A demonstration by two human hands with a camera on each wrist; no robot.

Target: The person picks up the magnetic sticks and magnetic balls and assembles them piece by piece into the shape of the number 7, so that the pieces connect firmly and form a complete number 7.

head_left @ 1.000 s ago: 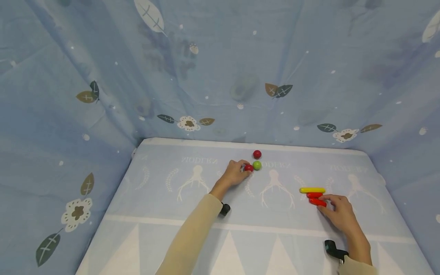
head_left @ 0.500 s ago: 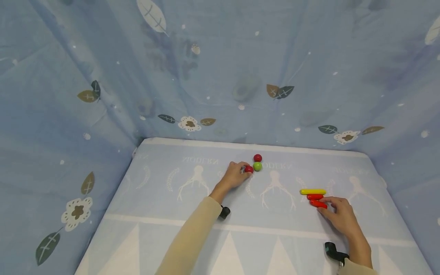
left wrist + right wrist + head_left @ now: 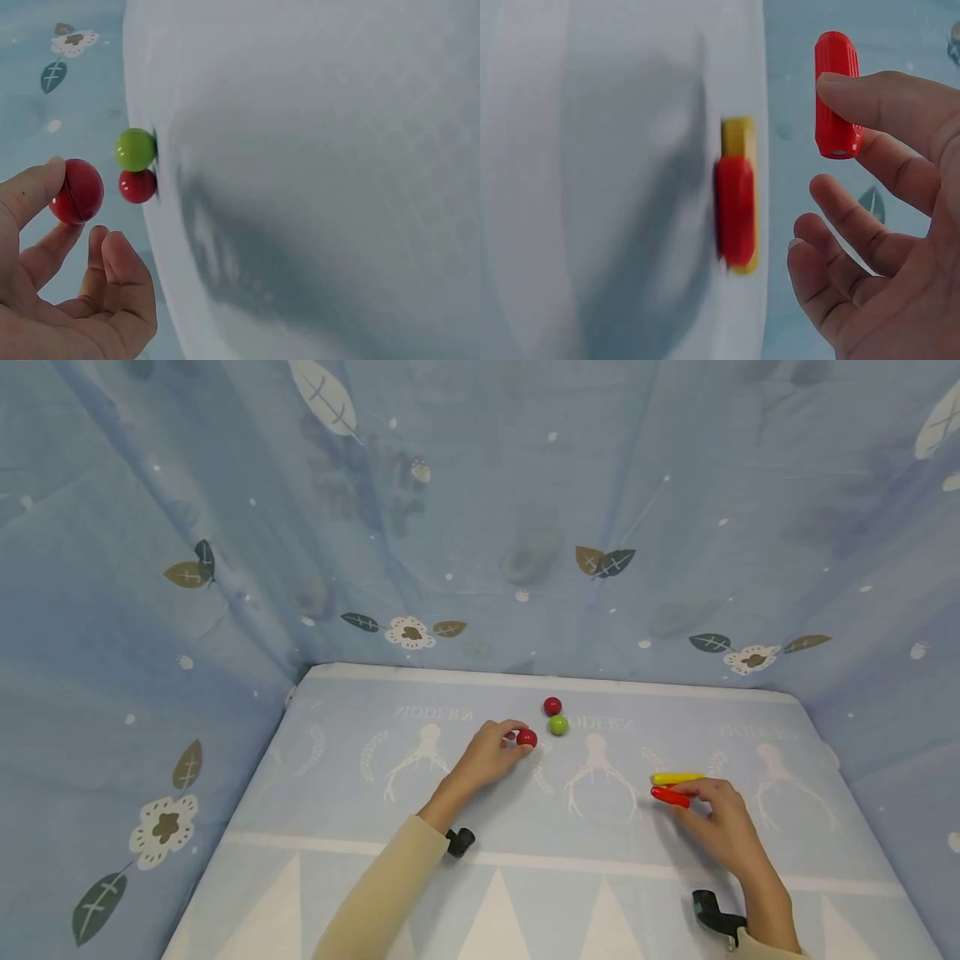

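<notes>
In the head view my left hand (image 3: 483, 760) pinches a glossy red ball (image 3: 527, 739). The left wrist view shows this ball (image 3: 86, 191), with a seam line, between thumb and finger; the other fingers are loosely bent. Just past it lie a green ball (image 3: 135, 150) and a second red ball (image 3: 137, 187), side by side. My right hand (image 3: 726, 831) pinches a short red ribbed cylinder (image 3: 835, 54) above the cloth. Below it are a similar red cylinder (image 3: 735, 210) and a longer yellow stick (image 3: 739, 136), lying against each other.
A pale blue patterned cloth (image 3: 315, 877) covers the table. Blue printed curtains (image 3: 480, 527) stand behind it and at both sides. Dark wrist camera mounts (image 3: 716, 912) hang beside both forearms.
My left hand has drawn its red ball left, away from the green ball. My right hand has lifted one red cylinder and shifted slightly left, over the other red cylinder.
</notes>
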